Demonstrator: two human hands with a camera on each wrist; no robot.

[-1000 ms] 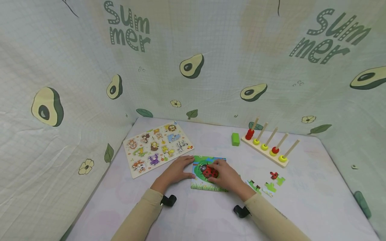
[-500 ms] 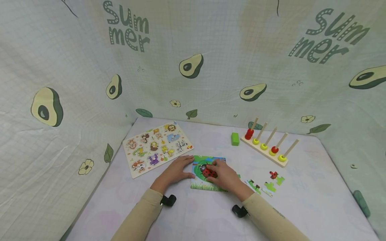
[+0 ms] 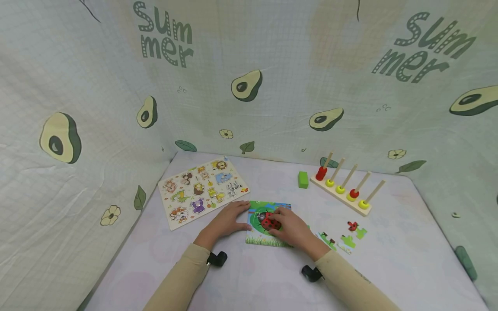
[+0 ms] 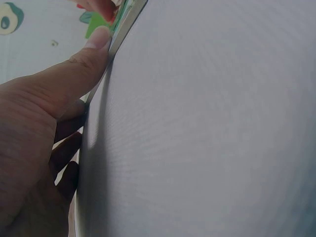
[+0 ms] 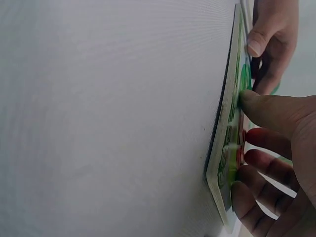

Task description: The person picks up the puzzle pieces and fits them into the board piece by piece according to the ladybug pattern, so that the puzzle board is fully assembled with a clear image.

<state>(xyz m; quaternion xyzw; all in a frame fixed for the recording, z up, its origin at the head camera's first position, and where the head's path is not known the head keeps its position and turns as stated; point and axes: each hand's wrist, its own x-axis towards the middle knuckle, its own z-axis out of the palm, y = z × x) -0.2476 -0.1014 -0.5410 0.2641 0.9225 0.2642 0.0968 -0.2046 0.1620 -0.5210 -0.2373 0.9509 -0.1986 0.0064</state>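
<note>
A small square puzzle board (image 3: 268, 241) with a ladybird picture (image 3: 267, 221) lies flat on the table before me. My left hand (image 3: 225, 222) rests along its left side, fingers at the far corner and thumb (image 4: 74, 76) against the near part of that edge. Over the right half reaches my right hand (image 3: 292, 226), its thumb and bent fingertips touching the ladybird. From the right wrist, the thumb (image 5: 269, 111) and the spread fingers meet the board's top surface. The palm hides the right part of the picture; a piece beneath the fingertips cannot be made out.
Loose puzzle pieces (image 3: 348, 242), several of them, lie right of my right hand. A wooden animal peg puzzle (image 3: 204, 190) lies at left. Farther back stand a green block (image 3: 303, 179) and a wooden peg stacker (image 3: 342, 196) with red and yellow beads.
My right hand's fingertips have shifted only slightly over the ladybird. The left hand and the board stay in place.
</note>
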